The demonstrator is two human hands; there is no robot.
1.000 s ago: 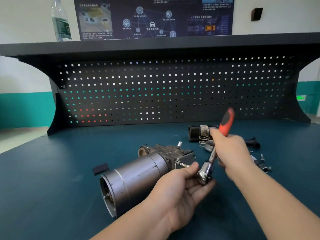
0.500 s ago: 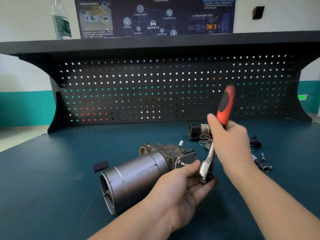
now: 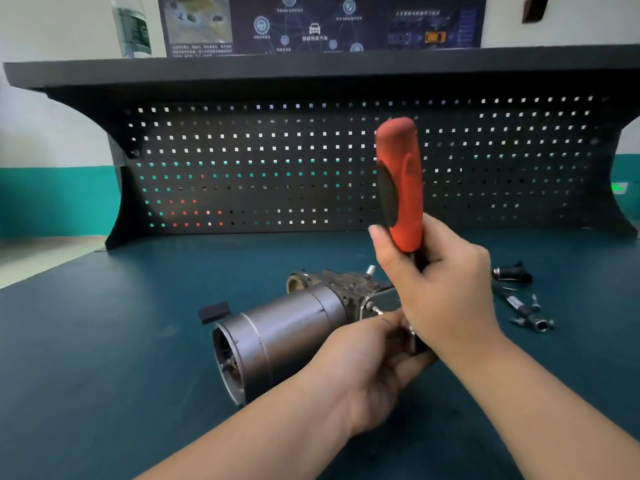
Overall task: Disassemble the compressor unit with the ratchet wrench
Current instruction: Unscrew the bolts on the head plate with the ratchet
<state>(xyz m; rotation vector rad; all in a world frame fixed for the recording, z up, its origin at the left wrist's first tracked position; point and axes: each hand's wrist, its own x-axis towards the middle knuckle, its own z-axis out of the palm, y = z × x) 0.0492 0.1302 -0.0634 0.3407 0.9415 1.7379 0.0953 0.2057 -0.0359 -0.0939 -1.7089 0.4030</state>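
Right hand (image 3: 446, 292) is wrapping its fingers (image 3: 388, 251) around the lower end of the ratchet wrench (image 3: 400, 188), orange-and-black handle standing nearly upright above the fist. The wrench head is lying hidden below that hand, so whether a socket is seated on a fastener cannot be told.

Left hand (image 3: 363, 362) is curling its fingers, palm up, just under the right hand, around a small bright metal piece that is probably the wrench head. How tightly it is holding is not clear.

Compressor unit (image 3: 287, 327) is lying on its side on the desk (image 3: 86, 358), immediately left of both sets of fingers. Its open cylindrical end is facing away from them, and its cast valve-block end, with a small protruding bolt (image 3: 375, 309), is sitting closest to them.

Handling judgement: the unit is looking like solid metal, hence heavy and rigid. The smooth grey barrel is likely to roll under torque, so it is wanting a steadying grip on the cast block rather than the cylinder. The wrench is stiff, and its rubbery handle is offering the best purchase high up for leverage.

Loose parts (image 3: 519, 306), dark fittings and small screws, are lying on the desk to the right of the right-hand fingers.
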